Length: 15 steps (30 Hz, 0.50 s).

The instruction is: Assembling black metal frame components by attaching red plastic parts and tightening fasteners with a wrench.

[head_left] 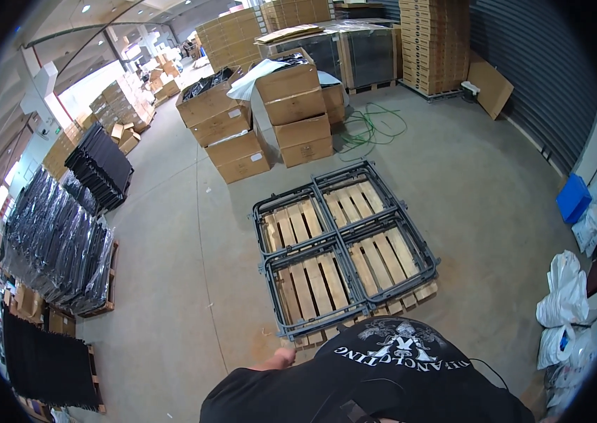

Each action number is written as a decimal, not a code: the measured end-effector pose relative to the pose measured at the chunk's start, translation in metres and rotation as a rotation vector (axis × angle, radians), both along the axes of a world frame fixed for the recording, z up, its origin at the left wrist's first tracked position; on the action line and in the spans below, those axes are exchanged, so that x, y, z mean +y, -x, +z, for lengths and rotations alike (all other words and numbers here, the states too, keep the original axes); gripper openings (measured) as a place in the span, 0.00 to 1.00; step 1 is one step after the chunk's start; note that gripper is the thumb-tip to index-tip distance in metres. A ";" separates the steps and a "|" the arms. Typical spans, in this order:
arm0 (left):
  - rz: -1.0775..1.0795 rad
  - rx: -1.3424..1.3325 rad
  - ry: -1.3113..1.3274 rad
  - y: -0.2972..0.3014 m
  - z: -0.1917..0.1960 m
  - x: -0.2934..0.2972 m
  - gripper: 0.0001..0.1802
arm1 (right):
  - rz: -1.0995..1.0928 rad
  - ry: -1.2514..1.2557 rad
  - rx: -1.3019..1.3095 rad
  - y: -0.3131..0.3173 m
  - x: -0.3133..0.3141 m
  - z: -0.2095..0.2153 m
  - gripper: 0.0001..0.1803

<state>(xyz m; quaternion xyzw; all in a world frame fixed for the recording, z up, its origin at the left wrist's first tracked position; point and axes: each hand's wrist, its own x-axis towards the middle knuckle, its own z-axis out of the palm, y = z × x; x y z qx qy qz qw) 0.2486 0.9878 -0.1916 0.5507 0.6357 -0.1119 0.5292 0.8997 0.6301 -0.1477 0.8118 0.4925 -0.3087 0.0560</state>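
A wooden pallet (pixel 303 285) lies on the floor in front of me. Stacked on it are dark grey metal tube frames (pixel 340 240) with rounded corners, forming four-sided openings through which the slats show. My left hand (pixel 285 355) is at the near left corner of the pallet, close to the frames' end. Its fingers cannot be made out, and whether it touches anything is unclear. My black T-shirt (pixel 362 384), with a white print, covers the near side of the pallet. Behind my body, my right hand is out of sight.
Open cardboard boxes (pixel 302 113) stand beyond the pallet, with a green hose or strap (pixel 372 130) on the floor beside them. Wrapped dark panels (pixel 58 240) on pallets line the left. White sacks (pixel 565 289) and a blue bin (pixel 573 199) are at right.
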 end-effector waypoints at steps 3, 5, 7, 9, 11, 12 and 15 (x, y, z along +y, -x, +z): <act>-0.098 -0.113 -0.084 -0.053 -0.013 0.038 0.22 | -0.132 0.090 -0.042 -0.036 0.068 0.045 0.16; -0.149 -0.060 -0.051 -0.096 -0.023 0.078 0.22 | -0.630 -0.034 0.178 -0.056 0.123 0.060 0.14; 0.225 -0.201 0.085 -0.127 -0.017 0.110 0.21 | -1.136 -0.251 0.422 -0.079 0.175 0.062 0.13; 0.315 -0.216 -0.018 -0.145 0.006 0.137 0.21 | -1.212 -0.287 0.439 -0.092 0.213 0.046 0.14; 0.401 -0.236 -0.108 -0.158 0.032 0.140 0.20 | -0.923 -0.371 0.309 -0.121 0.246 0.007 0.07; 0.425 -0.189 -0.140 -0.156 0.048 0.141 0.20 | -0.825 -0.393 0.273 -0.133 0.264 -0.018 0.07; 0.562 -0.063 -0.099 -0.141 0.087 0.108 0.15 | -0.671 -0.355 0.410 -0.133 0.310 -0.039 0.08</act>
